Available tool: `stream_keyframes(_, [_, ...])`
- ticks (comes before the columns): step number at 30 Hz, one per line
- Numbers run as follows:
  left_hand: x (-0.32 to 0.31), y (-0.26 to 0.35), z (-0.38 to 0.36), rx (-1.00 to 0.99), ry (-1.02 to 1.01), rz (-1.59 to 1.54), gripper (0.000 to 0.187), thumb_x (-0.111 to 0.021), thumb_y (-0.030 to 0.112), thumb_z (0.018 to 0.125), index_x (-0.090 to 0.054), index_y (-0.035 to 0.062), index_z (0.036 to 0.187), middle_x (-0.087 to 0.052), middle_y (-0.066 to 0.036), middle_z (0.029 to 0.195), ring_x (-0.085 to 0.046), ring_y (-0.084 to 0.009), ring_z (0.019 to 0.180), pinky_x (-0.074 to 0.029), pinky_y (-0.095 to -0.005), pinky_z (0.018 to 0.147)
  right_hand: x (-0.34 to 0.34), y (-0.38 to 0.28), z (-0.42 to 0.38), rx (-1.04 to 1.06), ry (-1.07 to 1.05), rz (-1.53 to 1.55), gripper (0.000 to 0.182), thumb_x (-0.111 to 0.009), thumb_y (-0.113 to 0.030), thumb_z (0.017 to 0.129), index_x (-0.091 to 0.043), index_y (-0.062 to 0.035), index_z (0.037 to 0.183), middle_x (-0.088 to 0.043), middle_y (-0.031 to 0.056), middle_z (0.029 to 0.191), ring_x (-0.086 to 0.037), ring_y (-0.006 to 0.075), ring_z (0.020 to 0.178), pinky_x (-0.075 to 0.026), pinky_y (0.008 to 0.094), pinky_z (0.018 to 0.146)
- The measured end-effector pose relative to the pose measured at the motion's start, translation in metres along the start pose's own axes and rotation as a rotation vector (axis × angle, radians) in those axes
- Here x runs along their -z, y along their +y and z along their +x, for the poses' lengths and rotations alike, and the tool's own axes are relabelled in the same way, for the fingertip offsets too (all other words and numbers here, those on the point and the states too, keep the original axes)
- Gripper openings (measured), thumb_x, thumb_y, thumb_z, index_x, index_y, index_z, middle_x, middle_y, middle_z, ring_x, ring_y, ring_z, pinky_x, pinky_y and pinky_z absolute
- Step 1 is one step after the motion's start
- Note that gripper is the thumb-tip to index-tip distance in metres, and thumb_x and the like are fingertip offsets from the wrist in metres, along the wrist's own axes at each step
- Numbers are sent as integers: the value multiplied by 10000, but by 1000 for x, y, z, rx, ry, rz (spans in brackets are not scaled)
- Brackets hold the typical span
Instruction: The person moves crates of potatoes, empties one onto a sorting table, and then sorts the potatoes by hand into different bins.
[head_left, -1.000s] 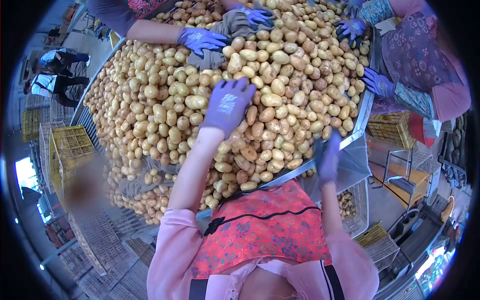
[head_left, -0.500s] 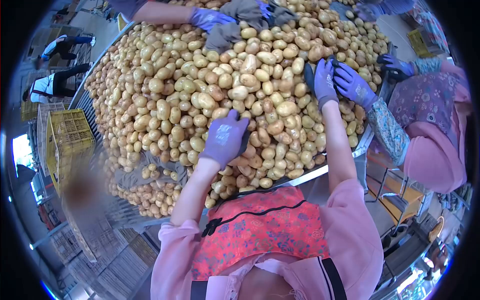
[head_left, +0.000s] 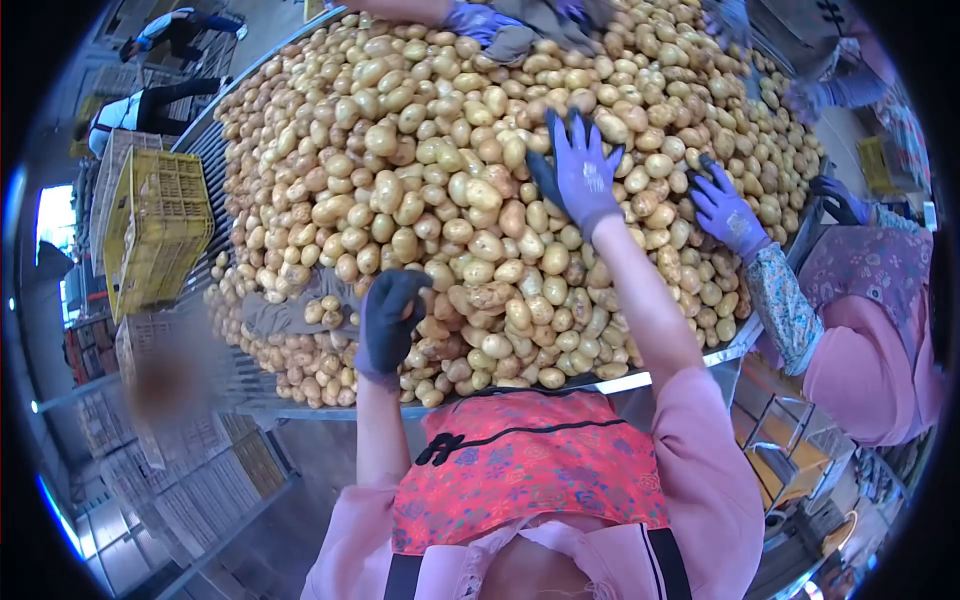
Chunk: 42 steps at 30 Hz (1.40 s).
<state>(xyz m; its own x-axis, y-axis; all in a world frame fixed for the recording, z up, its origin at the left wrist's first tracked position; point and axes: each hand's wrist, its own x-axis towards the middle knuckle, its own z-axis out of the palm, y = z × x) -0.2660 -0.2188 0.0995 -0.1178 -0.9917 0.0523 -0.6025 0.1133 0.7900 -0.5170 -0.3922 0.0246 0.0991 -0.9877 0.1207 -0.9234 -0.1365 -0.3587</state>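
Observation:
A large heap of potatoes (head_left: 480, 190) fills the slatted table (head_left: 205, 165). My right hand (head_left: 583, 175), in a purple glove with a dark palm, lies on the middle of the heap, palm down and fingers spread. Nearer my body, at the front left of the heap, my left hand (head_left: 388, 325) is turned so its dark glove palm shows. Its fingers are curled closed; what they hold, if anything, is hidden. Potatoes lie right beside it. A grey cloth (head_left: 300, 305) with a few potatoes on it is to its left.
A co-worker's gloved hand (head_left: 730, 215) touches the heap at right, near my right arm. Another person's gloved hand (head_left: 480, 22) is on grey cloth at the far side. Yellow crates (head_left: 160, 225) stand left of the table. The metal table edge (head_left: 640, 380) runs before me.
My right hand has moved left, away from the co-worker's hand, and spread out on the potatoes. My left hand has drawn left and towards me, turned over and curled. The view has shifted slightly.

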Motion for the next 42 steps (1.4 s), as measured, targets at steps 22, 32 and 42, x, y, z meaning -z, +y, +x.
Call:
stream_keyframes(22, [16,-39,-32,46,-144,884,533,-579,44,742,-521,82,1271,-377,-193,1426,-303,-388,1349,-288,-493,1065,29,-81,34,357,-385,976,315,-566,-200,890,-575,-43,1163,-627,177,1041,-612,315,904,-479,376,814])
stream_keyframes(32, [74,-42,149,-92,251,692,354,-592,189,842,-576,63,1172,-622,-185,1119,-594,-382,1008,-469,-439,881,21,-61,-118,313,137,583,272,-662,-64,757,-572,-47,1013,-569,168,977,-546,357,940,-460,415,799])
stream_keyframes(42, [77,-51,199,218,-144,742,235,-569,254,822,-643,65,940,-663,-183,927,-632,-368,869,-499,-455,771,4,-52,-67,61,34,318,218,-619,-224,820,-557,-114,998,-526,175,980,-554,349,916,-483,459,747])
